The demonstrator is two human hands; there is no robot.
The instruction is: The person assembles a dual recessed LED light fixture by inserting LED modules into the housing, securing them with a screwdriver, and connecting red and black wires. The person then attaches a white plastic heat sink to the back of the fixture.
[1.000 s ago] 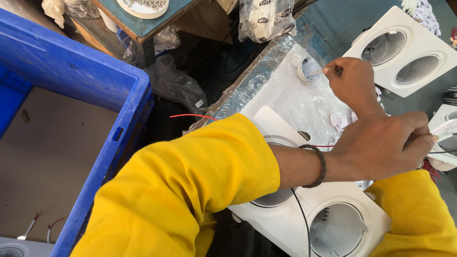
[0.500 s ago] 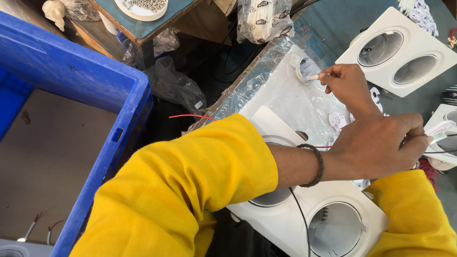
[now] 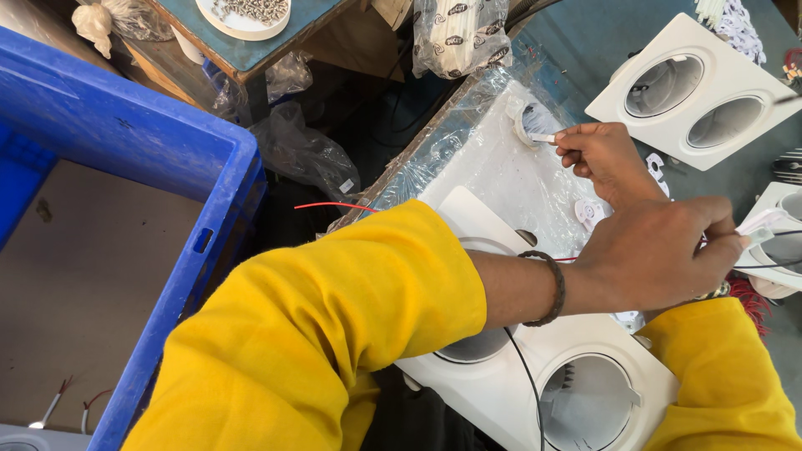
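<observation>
My left arm in a yellow sleeve crosses over a white twin-hole lamp housing [image 3: 601,418]. My left hand [image 3: 660,255], with a dark bracelet at the wrist, pinches a small white connector [image 3: 762,229] with thin black wires. My right hand [image 3: 603,157] reaches beyond it over a white board wrapped in clear film [image 3: 493,167]. It pinches a small white strip [image 3: 543,138] beside a white ring-shaped part [image 3: 525,117] lying on the film.
A big blue plastic crate [image 3: 125,167] stands at the left. Another white twin-hole housing [image 3: 697,92] lies at the far right on the teal table. A white dish of small metal parts [image 3: 244,12] and plastic bags [image 3: 301,150] sit at the back.
My right hand has shifted slightly left and down, and the white strip now shows at its fingertips. My left hand has stayed in place holding the connector.
</observation>
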